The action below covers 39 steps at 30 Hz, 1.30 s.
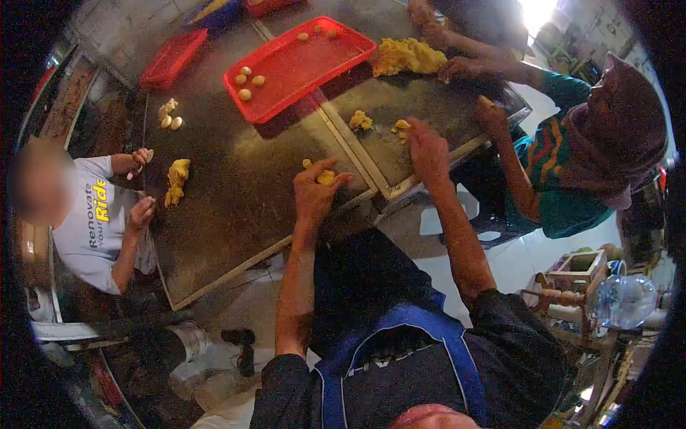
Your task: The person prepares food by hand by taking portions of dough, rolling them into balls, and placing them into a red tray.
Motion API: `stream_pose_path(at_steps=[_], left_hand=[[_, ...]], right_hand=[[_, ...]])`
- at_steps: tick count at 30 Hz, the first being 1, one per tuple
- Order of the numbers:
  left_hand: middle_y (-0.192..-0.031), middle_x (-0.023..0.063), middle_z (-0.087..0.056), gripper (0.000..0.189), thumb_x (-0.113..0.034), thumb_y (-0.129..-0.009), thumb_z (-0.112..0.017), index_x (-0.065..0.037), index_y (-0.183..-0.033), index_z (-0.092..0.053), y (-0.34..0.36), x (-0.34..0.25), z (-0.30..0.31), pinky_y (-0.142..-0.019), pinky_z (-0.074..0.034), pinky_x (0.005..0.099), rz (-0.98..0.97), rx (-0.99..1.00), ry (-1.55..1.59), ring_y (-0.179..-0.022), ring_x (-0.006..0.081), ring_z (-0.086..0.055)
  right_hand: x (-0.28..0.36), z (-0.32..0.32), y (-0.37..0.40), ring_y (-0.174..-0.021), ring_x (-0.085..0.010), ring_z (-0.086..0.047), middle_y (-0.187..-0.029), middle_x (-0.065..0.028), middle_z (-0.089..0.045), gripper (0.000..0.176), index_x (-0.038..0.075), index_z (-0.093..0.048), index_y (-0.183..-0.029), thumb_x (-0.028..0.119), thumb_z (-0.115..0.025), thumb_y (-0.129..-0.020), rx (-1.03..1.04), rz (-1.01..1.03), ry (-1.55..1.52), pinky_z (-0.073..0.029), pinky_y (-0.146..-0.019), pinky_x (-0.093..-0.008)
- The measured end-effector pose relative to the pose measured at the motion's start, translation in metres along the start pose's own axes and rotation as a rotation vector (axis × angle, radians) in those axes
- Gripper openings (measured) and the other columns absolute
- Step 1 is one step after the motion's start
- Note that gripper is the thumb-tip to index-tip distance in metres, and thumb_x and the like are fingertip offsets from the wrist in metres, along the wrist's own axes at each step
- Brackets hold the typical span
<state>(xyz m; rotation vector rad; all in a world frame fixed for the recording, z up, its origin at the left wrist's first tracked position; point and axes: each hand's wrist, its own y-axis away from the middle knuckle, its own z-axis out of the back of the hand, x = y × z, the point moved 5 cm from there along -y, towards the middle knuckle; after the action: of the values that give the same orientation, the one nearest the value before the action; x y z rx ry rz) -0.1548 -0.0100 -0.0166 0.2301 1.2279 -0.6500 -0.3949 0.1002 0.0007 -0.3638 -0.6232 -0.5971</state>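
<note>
My left hand [314, 193] is over the metal-topped table with its fingers curled around a piece of yellow dough [326, 176]. A small yellow bit [306, 164] shows at its fingertips. Farther right, my right hand [429, 154] pinches a small piece of the same dough [403, 124] between thumb and fingers. Just left of that hand a yellow lump [361, 121] lies on the table, with small crumbs between them. Beyond both hands stands a red tray [300, 68] holding several pale round balls [245, 94].
A large yellow dough mass [406, 57] lies at the back right, beside other people's hands. A person in a white shirt [96, 214] works at the left near another dough lump [177, 182] and several pale balls [171, 123]. A second red tray [174, 58] stands behind. A metal strip [350, 146] crosses the table.
</note>
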Motion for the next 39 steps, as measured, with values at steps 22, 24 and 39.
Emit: stream_pose_path(at_steps=[22, 24, 39], left_hand=[[-0.064, -0.0016, -0.055, 0.032, -0.033, -0.088, -0.073, -0.002, -0.086, -0.068, 0.009, -0.008, 0.021, -0.056, -0.043, 0.0294, 0.049, -0.150, 0.035, -0.058, 0.0098, -0.052], [-0.065, -0.0028, -0.054, 0.032, -0.033, -0.089, -0.073, -0.002, -0.086, -0.068, 0.011, 0.003, 0.019, -0.055, -0.041, 0.0280, 0.125, -0.169, 0.208, -0.058, 0.0084, -0.050], [-0.061, -0.0043, -0.052, 0.040, -0.040, -0.092, -0.068, -0.004, -0.076, -0.065, 0.021, 0.017, 0.045, -0.052, -0.036, 0.0248, 0.299, -0.154, 0.091, -0.055, 0.0062, -0.045]], right_hand=[[0.026, -0.038, -0.047, -0.119, -0.0293, -0.058, -0.126, -0.0073, -0.063, 0.027, 0.013, -0.064, -0.118, 0.023, -0.049, -0.098, 0.279, 0.552, 0.272, -0.039, -0.107, -0.0439], [-0.003, -0.016, -0.022, -0.120, -0.0289, -0.057, -0.127, -0.0074, -0.063, 0.027, 0.013, -0.064, -0.120, 0.023, -0.050, -0.098, 0.187, 0.580, 0.229, -0.037, -0.109, -0.0430], [-0.029, -0.018, -0.076, -0.108, -0.0376, -0.061, -0.127, -0.0134, -0.062, 0.036, 0.010, -0.060, -0.124, 0.033, -0.053, -0.097, -0.053, 0.399, 0.266, -0.049, -0.092, -0.0468]])
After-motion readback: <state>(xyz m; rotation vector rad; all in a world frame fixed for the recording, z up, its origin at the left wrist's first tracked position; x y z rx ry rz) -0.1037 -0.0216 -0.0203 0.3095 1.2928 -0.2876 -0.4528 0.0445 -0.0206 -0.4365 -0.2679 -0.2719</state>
